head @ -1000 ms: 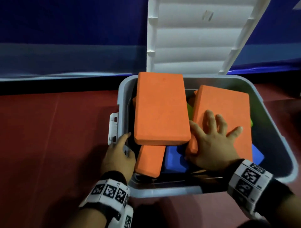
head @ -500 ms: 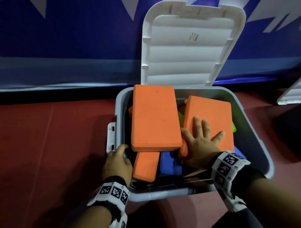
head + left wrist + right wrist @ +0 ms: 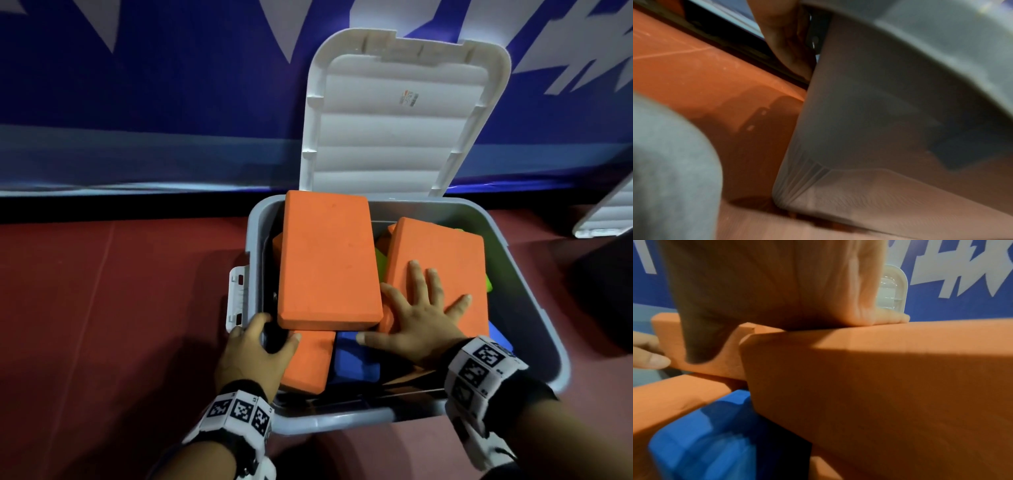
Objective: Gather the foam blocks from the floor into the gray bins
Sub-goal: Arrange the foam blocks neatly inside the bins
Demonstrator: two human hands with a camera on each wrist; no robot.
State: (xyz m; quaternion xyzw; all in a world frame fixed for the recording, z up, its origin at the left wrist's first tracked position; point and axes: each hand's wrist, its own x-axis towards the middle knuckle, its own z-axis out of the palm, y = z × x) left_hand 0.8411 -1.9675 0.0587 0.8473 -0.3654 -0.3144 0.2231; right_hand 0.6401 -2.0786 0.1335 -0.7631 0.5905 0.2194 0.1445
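Head view: orange foam block (image 3: 442, 260) under flat right hand (image 3: 419, 322), inside gray bin (image 3: 534, 294).

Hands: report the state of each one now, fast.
Left hand: grips the gray bin at its rim.
Right hand: open, flat on an orange block.

Orange block (image 3: 442, 274) under the right hand (image 3: 416, 329): matt foam, fine-grained. Blue block (image 3: 701, 434) below its thumb: same matt foam. Bin (image 3: 534, 298) gripped by the left hand (image 3: 251, 356): smooth grey plastic, dull sheen. Lid (image 3: 394, 113) beyond the fingers: ribbed white plastic. Floor (image 3: 102, 308): red, slight gloss.
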